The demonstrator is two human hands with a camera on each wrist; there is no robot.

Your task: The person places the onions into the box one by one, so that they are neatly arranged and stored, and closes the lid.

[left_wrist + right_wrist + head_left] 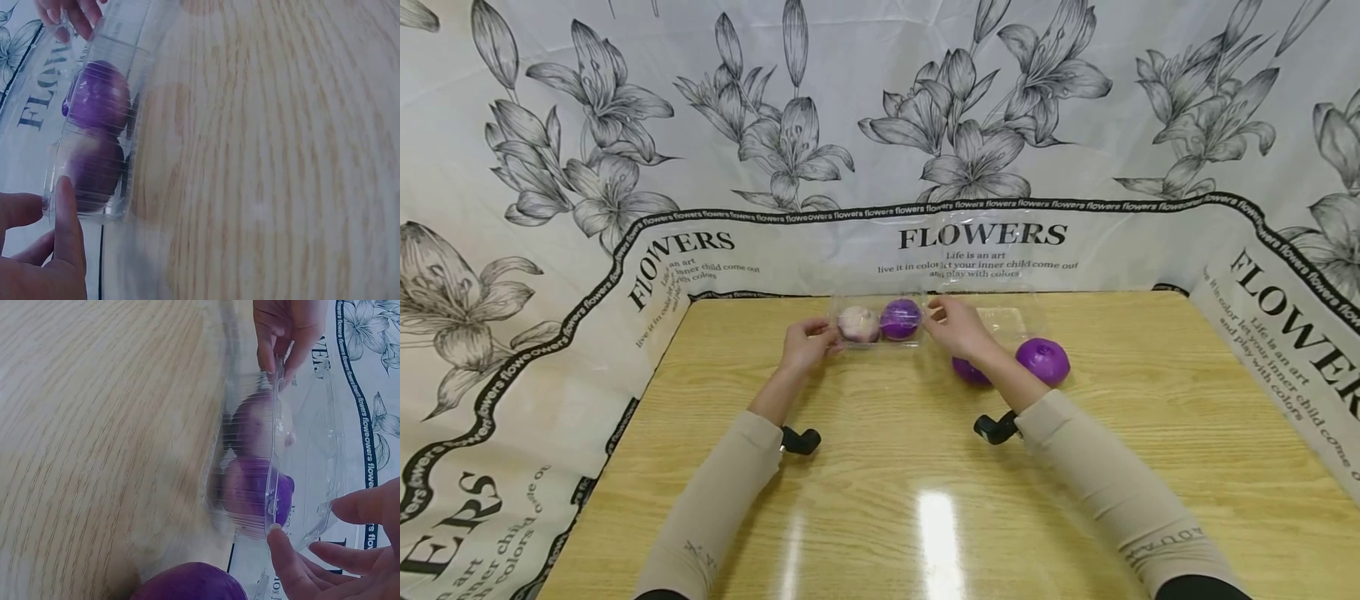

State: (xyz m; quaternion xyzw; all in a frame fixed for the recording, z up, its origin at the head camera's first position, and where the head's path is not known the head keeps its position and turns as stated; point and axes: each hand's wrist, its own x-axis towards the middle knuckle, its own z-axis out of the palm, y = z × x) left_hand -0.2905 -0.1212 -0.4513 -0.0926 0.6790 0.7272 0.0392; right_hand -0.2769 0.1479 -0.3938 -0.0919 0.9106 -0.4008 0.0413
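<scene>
A clear plastic clamshell box stands at the back of the table, its lid raised in the right wrist view. Inside lie a pale, purple-tinged round piece at the left and a shiny purple, onion-like ball at the right. My left hand pinches the box's left end between thumb and fingers. At the opposite end, my right hand holds the box, with the thumb at the lid's edge and a fingertip on the rim.
Right of the box, another clear plastic container stands partly behind my right hand. Two more purple balls sit by it, one in plain view, the other partly covered by my forearm. A flower-printed cloth hangs directly behind the table.
</scene>
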